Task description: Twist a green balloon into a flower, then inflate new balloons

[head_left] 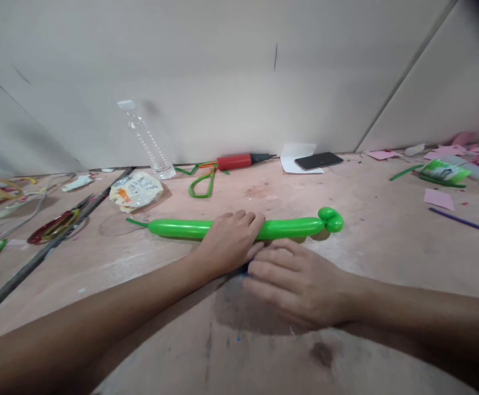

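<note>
A long green modelling balloon (292, 226) lies across the table, with small twisted bubbles at its right end and a thin uninflated tail at its left. My left hand (233, 236) is wrapped over the middle of it, fingers closed around the far side. Just below and to the right, my right hand (292, 280) is curled closed with its fingertips close to my left thumb. A small dark bluish thing (245, 267) shows between the two hands. Its kind is hidden, and so is most of what the right fingers close on.
A red hand pump (234, 161), a clear bottle (151, 142) and a phone (319, 161) on white paper stand along the wall. A crumpled wrapper (136, 191) lies left, scissors (56, 226) beyond the table gap. Pink paper scraps (439, 198) and a purple stick (457, 218) lie right.
</note>
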Tool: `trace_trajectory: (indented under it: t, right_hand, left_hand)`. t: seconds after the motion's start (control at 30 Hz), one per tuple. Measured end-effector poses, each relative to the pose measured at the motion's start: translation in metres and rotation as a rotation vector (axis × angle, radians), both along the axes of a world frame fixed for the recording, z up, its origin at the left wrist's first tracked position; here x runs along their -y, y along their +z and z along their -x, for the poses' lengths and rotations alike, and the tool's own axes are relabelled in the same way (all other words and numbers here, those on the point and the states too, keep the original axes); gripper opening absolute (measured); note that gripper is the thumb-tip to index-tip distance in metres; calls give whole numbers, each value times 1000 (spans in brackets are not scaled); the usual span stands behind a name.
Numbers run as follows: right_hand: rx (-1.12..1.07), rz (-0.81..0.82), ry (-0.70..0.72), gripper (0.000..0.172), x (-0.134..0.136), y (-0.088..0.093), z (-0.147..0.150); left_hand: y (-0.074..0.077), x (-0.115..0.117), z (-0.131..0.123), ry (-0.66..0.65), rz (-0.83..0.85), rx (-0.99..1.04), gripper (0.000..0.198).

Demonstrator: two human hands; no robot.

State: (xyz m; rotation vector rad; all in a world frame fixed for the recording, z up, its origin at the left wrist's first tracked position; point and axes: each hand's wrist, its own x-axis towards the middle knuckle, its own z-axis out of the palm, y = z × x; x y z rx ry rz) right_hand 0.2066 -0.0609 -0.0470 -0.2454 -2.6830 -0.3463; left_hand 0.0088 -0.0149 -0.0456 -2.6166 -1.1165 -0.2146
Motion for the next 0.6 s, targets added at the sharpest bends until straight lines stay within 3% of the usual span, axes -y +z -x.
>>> trace_trajectory:
  t: [0.07,0.2,0.33,0.43,0.5,0.6]
  right_hand:
    - [48,20,95,27,2,-2,0]
    - [28,64,38,25,0,-3,-1]
    - [-105,34,-305,29,-12,7,-5]
    - [-5,69,-590,34,-25,19,-8]
    - [99,158,-693,36,-31,23,-9]
    - [154,263,-734,36,-33,23,-10]
  left_hand:
    - [0,1,0,-6,-29,14,25]
    - [-1,0,0,-19,-30,20,25]
    - [-1,-1,1,-16,-24,7,22]
    - [1,-1,0,-10,-36,-28,25]
    - [2,1,-2,-2,-28,-69,26]
    - [2,4,-3,23,11,-122,23]
